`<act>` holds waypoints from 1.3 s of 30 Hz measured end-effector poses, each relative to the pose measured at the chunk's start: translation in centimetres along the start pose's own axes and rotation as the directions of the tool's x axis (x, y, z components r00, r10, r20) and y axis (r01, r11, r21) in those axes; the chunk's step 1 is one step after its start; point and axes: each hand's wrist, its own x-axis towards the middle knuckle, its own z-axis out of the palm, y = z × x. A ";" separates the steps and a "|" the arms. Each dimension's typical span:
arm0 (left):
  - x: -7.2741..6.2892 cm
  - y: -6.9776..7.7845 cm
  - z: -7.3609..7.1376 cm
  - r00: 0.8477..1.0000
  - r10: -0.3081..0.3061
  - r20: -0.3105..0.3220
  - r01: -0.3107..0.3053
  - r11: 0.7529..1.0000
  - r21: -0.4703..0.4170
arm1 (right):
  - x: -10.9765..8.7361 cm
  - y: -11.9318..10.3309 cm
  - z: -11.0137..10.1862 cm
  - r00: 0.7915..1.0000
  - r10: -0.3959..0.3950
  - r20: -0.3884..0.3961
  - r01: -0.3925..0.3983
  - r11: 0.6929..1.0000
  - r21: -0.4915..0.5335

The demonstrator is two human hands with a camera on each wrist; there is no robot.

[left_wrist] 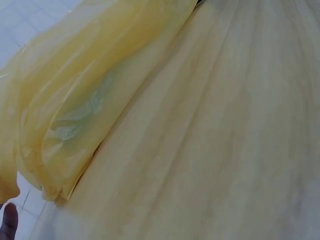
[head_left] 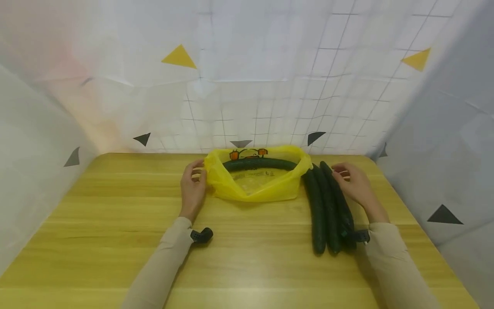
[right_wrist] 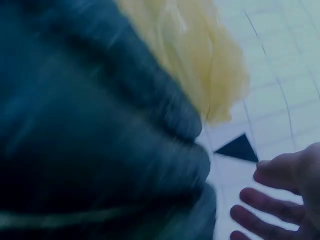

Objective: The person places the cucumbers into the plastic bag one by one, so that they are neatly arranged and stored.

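A yellow plastic bag (head_left: 254, 195) stands with its mouth spread on the table. One long dark green cucumber (head_left: 262, 163) lies across inside it. My left hand (head_left: 193, 189) is at the bag's left side, fingers loosely bent by its edge. In the left wrist view the thumb (left_wrist: 9, 220) shows close to the yellow plastic; the other fingers are out of sight. Right of the bag, three cucumbers (head_left: 328, 206) lie side by side. Beside their far ends is my right hand (head_left: 353, 182), its fingers (right_wrist: 280, 172) loosely bent and apart from the cucumbers in the right wrist view.
The wooden table (head_left: 247, 266) ends at a white sheet (head_left: 247, 98) with grid lines and triangles, hung behind and at both sides. Dark wrist devices are strapped on the left sleeve (head_left: 154, 266) and the right sleeve (head_left: 397, 266).
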 end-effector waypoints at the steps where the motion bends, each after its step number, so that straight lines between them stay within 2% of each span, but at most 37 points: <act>1: 0.0 0.0 0.0 1.000 0.009 -0.003 -0.009 1.000 0.008 | -0.5 0.5 -0.1 1.000 0.023 0.019 -0.023 1.000 -0.004; 3: 0.0 0.0 0.0 0.999 0.047 -0.014 -0.046 0.998 0.050 | -1.3 1.3 -0.2 0.995 0.067 0.076 -0.065 0.998 -0.025; 5: 0.0 0.1 -0.1 0.993 0.116 -0.027 -0.113 0.988 0.101 | -1.8 1.8 -0.4 0.981 0.112 0.155 -0.107 0.994 -0.038; 7: -0.1 0.4 -0.1 0.974 0.222 -0.040 -0.213 0.963 0.163 | -2.1 2.0 -0.5 0.964 0.140 0.226 -0.135 0.990 -0.037; 8: -0.1 0.6 -0.1 0.958 0.285 -0.039 -0.273 0.943 0.191 | -2.1 2.1 -0.5 0.954 0.154 0.259 -0.149 0.988 -0.037; 9: -0.1 0.8 -0.1 0.935 0.353 -0.032 -0.339 0.917 0.210 | -2.1 2.1 -0.6 0.943 0.167 0.287 -0.163 0.986 -0.040; 10: -0.1 0.9 -0.1 0.905 0.425 -0.022 -0.409 0.884 0.226 | -2.1 2.0 -0.7 0.932 0.181 0.315 -0.177 0.983 -0.042; 13: 0.1 1.3 0.2 0.788 0.613 0.058 -0.602 0.748 0.282 | -2.1 1.8 -1.0 0.900 0.232 0.370 -0.223 0.972 -0.067; 15: 0.1 1.5 0.4 0.717 0.685 0.129 -0.687 0.662 0.300 | -2.1 1.8 -1.1 0.882 0.252 0.398 -0.237 0.968 -0.087; 16: 0.2 1.6 0.4 0.689 0.706 0.164 -0.716 0.627 0.308 | -2.2 1.8 -1.1 0.874 0.259 0.411 -0.244 0.966 -0.089; 17: 0.2 1.6 0.5 0.671 0.714 0.199 -0.735 0.603 0.310 | -2.2 1.8 -1.2 0.869 0.263 0.419 -0.248 0.965 -0.089; 18: 0.2 1.6 0.5 0.659 0.716 0.231 -0.747 0.589 0.309 | -2.3 1.8 -1.2 0.866 0.265 0.424 -0.251 0.964 -0.089; 22: 0.1 1.5 0.7 0.645 0.703 0.301 -0.764 0.575 0.294 | -2.5 2.2 -1.2 0.860 0.265 0.435 -0.257 0.963 -0.078; 25: 0.1 1.4 0.7 0.645 0.697 0.313 -0.764 0.575 0.293 | -2.6 2.5 -1.3 0.865 0.263 0.427 -0.257 0.964 -0.073; 28: 0.0 1.4 0.5 0.654 0.689 0.311 -0.756 0.588 0.288 | -2.4 2.7 -1.4 0.874 0.254 0.414 -0.247 0.966 -0.071; 31: 0.0 1.5 0.4 0.671 0.679 0.297 -0.741 0.613 0.275 | -2.4 2.8 -1.5 0.875 0.258 0.409 -0.257 0.965 -0.058; 39: -0.1 1.3 0.3 0.717 0.657 0.233 -0.697 0.666 0.268 | -2.7 3.3 -1.4 0.860 0.302 0.412 -0.334 0.942 0.008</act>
